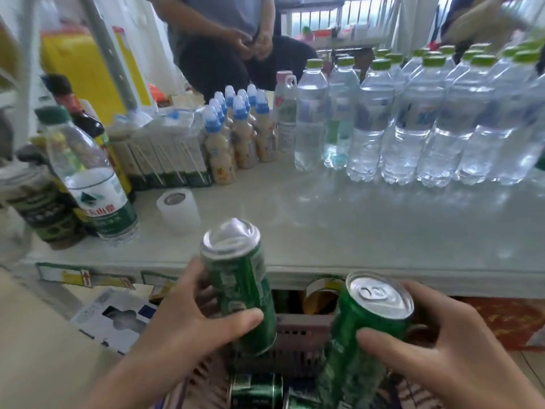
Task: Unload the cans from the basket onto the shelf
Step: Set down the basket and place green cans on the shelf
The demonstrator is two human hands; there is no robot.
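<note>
My left hand (188, 326) grips a green can (239, 278), held upright just below the front edge of the pale shelf top (339, 225). My right hand (448, 346) holds a second green can (365, 329), tilted slightly, silver lid showing. Both cans hang above a pinkish plastic basket (298, 335) at the bottom centre. More green cans (256, 391) lie on their sides inside the basket, partly hidden by my arms.
Rows of water bottles (413, 119) fill the shelf's right back. Small blue-capped drink bottles (236, 134), boxed cartons (165, 154), a white tape roll (178, 211) and a big water bottle (94, 184) stand at the left. A seated person (230, 45) is behind the shelf.
</note>
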